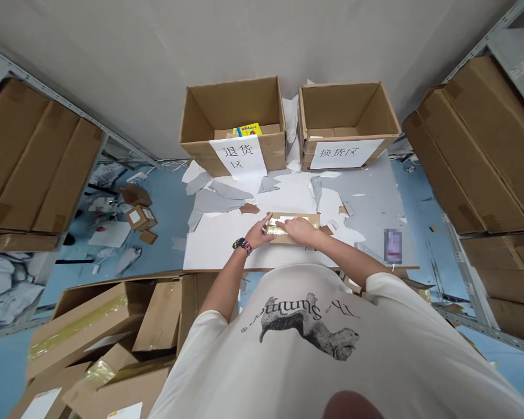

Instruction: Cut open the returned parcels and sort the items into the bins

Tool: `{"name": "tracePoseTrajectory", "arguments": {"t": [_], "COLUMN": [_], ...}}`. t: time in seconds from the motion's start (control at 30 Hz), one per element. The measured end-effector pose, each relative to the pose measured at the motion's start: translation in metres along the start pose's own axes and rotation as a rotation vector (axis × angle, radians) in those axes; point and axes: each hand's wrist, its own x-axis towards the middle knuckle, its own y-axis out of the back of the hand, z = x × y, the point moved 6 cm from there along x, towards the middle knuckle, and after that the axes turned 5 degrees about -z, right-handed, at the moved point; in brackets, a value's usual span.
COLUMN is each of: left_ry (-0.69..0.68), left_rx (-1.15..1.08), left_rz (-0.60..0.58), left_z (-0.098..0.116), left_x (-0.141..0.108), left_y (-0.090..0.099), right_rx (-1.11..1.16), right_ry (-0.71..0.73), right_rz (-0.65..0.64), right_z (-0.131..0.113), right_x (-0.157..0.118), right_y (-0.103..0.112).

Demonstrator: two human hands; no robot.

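Kraft-brown card shows beneath the right hand [300, 230], which lies open and palm down, fingers extended toward the left; no grip is seen. The card is a flat cardboard parcel [314, 220] with glossy tape [278, 234] across it and a white label [294, 219] on its upper face. Its long axis runs crosswise to the person's body, left to right in the head view and close to level, one short end pointing toward each arm. The right hand is the nearer, resting on the middle and right part of the parcel. The left hand [260, 233] sits at the parcel's left end, its extended index finger [268, 219] touching the corner; the hand is not closed around the parcel, and I cannot tell whether the thumb reaches under the edge. A wristwatch [242, 245] circles the left wrist. The parcel rests near the front edge of a white-topped table [213, 250], among torn grey paper scraps [220, 201]. Farther out, two open cardboard boxes stand side by side: the left one [240, 105] bears a sign reading 退货区 [238, 157] and holds a yellow printed item [248, 130]; the right one [344, 107] bears a sign reading 换货区 [344, 154]. Flattened cartons [37, 157] fill the shelving at left.
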Motion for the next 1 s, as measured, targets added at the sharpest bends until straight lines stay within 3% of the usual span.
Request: {"name": "tracePoseTrajectory", "arguments": {"t": [0.2,0.43,0.57,0.7,0.8,1.0], "left_ry": [0.074,0.104,0.148,0.204,0.204,0.184], "left_rx": [0.088,0.276,0.371,0.6,0.661,0.697], "left_rz": [-0.012,-0.069,-0.104,-0.201,-0.219,-0.241], "left_z": [-0.003,0.006,0.013,0.018,0.02,0.019], "left_x": [-0.003,-0.008,-0.009,-0.009,-0.007,-0.003], "left_y": [0.004,0.004,0.005,0.002,0.001,0.0], "right_rx": [0.032,-0.074,-0.169,-0.236,-0.282,-0.275], "right_ry": [0.04,-0.089,-0.169,-0.322,-0.335,-0.373], "right_rz": [-0.009,-0.105,-0.16,-0.247,-0.25,-0.212], "right_z": [-0.009,0.013,0.031,0.065,0.081,0.088], "right_x": [0.004,-0.015,-0.043,-0.096,-0.13,-0.141], "right_y": [0.001,-0.004,-0.005,-0.005,-0.003,-0.005]}}
